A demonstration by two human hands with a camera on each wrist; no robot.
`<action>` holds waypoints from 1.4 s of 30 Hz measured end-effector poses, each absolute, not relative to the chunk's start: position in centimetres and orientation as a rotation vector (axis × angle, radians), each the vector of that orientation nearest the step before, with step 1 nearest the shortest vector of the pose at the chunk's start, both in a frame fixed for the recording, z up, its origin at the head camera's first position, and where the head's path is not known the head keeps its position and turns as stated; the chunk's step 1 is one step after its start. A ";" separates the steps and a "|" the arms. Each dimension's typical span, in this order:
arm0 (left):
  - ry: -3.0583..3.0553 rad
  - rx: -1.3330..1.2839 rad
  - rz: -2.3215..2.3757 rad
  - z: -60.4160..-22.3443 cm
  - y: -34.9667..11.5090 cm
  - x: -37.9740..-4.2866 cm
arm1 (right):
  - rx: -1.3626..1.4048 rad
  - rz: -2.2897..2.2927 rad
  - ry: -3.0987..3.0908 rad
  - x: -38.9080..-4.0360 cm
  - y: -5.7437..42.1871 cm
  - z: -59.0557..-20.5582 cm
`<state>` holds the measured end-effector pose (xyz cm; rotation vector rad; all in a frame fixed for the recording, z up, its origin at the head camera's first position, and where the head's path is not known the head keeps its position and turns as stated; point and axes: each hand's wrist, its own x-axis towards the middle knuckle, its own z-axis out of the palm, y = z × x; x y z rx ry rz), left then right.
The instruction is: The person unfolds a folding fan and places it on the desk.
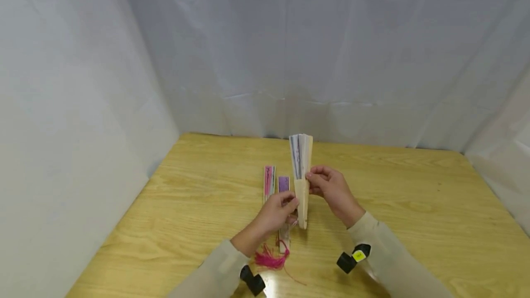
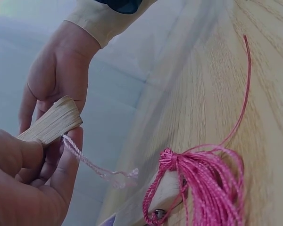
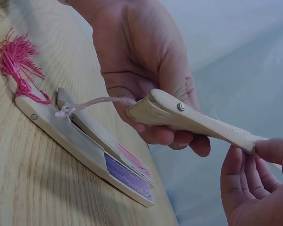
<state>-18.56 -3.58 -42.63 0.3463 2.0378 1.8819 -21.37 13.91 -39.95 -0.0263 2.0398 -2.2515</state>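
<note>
A pale wooden folding fan (image 1: 301,178) is held up over the table, its leaf slightly spread at the top. My left hand (image 1: 278,210) grips it low, near the rivet end, where a thin whitish cord loop (image 2: 92,162) hangs. Higher up on the other side, my right hand (image 1: 333,191) pinches the outer rib between thumb and fingers. On the table behind my left hand lie two closed fans: a purple one (image 3: 127,176) and a pink one (image 3: 134,157). A bright pink tassel (image 1: 271,257) is tied to the purple fan's rivet end.
The wooden table (image 1: 207,187) extends to both sides. White sheeting (image 1: 290,49) hangs behind its far edge and along the left side (image 1: 83,105). The tassel's loose strand trails toward the near edge.
</note>
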 end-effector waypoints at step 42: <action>1.718 0.232 2.076 -43.4 -5.2 -19.8 | 0.064 -2.484 1.820 -21.1 15.1 -41.4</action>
